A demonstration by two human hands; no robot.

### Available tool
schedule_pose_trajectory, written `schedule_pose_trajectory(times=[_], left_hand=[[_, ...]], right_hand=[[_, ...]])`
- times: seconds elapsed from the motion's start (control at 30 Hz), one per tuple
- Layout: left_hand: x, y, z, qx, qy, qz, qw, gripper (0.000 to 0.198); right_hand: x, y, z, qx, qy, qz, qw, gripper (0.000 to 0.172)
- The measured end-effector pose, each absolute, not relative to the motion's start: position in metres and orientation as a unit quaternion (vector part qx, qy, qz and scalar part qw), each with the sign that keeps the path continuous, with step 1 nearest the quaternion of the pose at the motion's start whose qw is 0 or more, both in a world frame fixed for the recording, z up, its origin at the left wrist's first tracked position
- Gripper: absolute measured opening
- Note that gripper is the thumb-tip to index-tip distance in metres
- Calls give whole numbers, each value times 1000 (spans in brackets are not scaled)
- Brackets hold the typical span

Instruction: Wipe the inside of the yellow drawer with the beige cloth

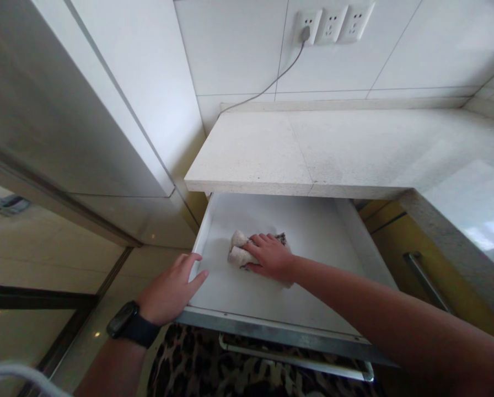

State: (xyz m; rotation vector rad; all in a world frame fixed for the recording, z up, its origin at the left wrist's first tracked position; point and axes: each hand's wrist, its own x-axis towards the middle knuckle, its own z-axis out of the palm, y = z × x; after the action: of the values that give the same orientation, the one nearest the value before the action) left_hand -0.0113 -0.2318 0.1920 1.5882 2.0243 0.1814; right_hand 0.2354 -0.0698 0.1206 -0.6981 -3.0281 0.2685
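Observation:
A pulled-out white drawer (321,300) lies in front of me, below the countertop. Inside it, my right hand (270,257) presses a bunched, pale cloth (241,256) with dark patches against the drawer floor. The fingers curl over the cloth, and its folded end sticks out to the left. At the drawer's left side, my left hand (175,284) holds the side wall near the front corner, with the thumb reaching inside over the edge. A dark smartwatch (125,320) is on the left wrist.
Above the drawer's back juts a pale stone countertop (263,149). A cable (267,88) runs from a wall socket (307,25) down to it. The drawer's handle (296,361) faces me. To the right is a yellowish cabinet front with a metal handle (427,281); a tall white cabinet (143,82) stands left.

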Motion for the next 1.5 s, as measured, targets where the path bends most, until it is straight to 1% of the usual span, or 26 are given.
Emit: schedule_pose_trajectory(times=[0.1,0.27,0.37,0.43,0.53,0.63,0.83,0.93,1.0,1.1,1.2,1.27,1.33,1.4,1.5], left_hand=[[-12,-232,192,596,752,70,275,51],[-10,-232,195,586,757,69,280,52],[-9,-231,196,588,757,62,278,52],[-9,-231,196,592,755,59,275,52],[-10,-231,194,597,751,58,275,52],[-12,-232,193,600,750,51,274,53],[-12,-231,193,593,753,52,279,50],[-11,-230,193,584,759,57,281,49],[-11,-230,193,583,759,60,285,49],[-12,-230,193,584,758,60,285,49],[-12,-230,193,585,757,59,284,51],[-12,-231,193,584,757,56,286,51],[-12,-231,194,587,755,54,286,52],[-12,-232,194,593,752,52,284,52],[-13,-232,195,598,749,45,283,52]], right_hand=[[246,-32,117,-332,-940,77,29,57],[292,42,111,-579,-814,30,43,60],[313,59,109,-667,-743,8,52,63],[312,54,108,-665,-745,-18,56,61],[290,26,110,-584,-810,-30,46,55],[256,-11,116,-480,-877,13,30,55],[196,-82,125,-215,-974,70,23,53],[185,-102,124,-136,-987,82,30,52],[186,-101,122,-113,-989,96,28,53],[198,-74,119,-166,-980,108,28,56],[222,-28,117,-323,-941,95,41,57],[239,0,116,-447,-891,70,48,59],[253,17,115,-535,-842,38,51,59],[259,19,115,-563,-825,11,45,58],[253,-4,116,-516,-856,5,28,56]])
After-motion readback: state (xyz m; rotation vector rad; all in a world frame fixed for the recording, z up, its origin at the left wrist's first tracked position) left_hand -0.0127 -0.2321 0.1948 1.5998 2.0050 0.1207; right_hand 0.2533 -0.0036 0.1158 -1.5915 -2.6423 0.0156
